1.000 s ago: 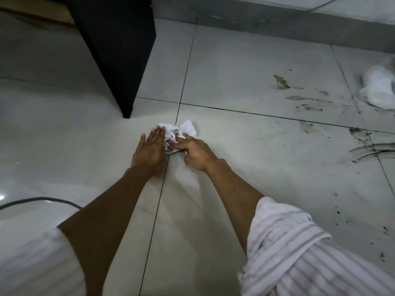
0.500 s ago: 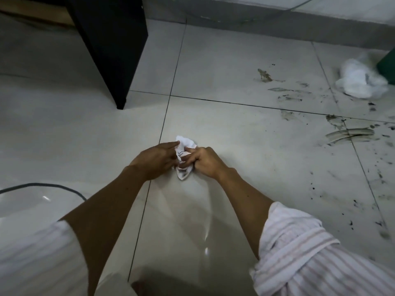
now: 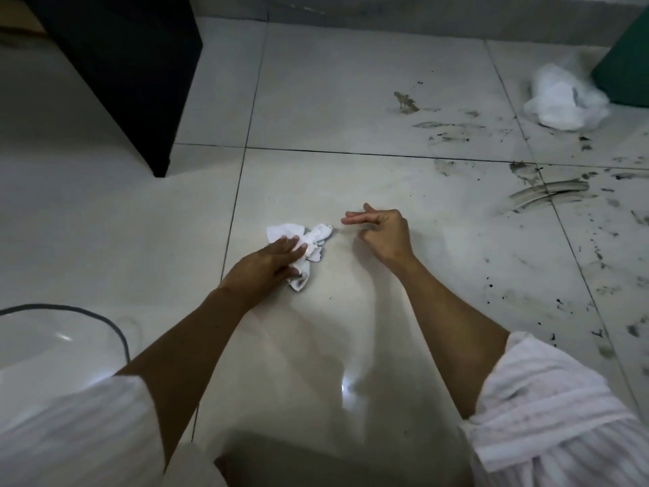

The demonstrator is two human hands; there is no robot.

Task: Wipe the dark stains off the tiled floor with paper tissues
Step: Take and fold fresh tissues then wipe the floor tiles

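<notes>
A crumpled white paper tissue [image 3: 309, 240], greyed in places, lies on the pale tiled floor [image 3: 351, 177] in the middle of the view. My left hand [image 3: 270, 263] lies on its near left part, fingers pressing it against the tile. My right hand [image 3: 381, 230] hovers just right of the tissue, apart from it, holding nothing, with two fingers stretched toward it and the others curled. Dark stains [image 3: 548, 193] smear and speckle the tiles at the right, with further dark marks [image 3: 407, 101] farther back.
A black cabinet [image 3: 133, 65] stands at the back left. A heap of white tissues [image 3: 565, 100] lies at the far right beside a green container [image 3: 628, 61]. A grey cable [image 3: 105, 323] curves over the floor at the near left. A wall base runs along the back.
Both hands held the tissue together before. My right hand has let go and moved right. My left hand now presses the tissue on the floor, nearer to me.
</notes>
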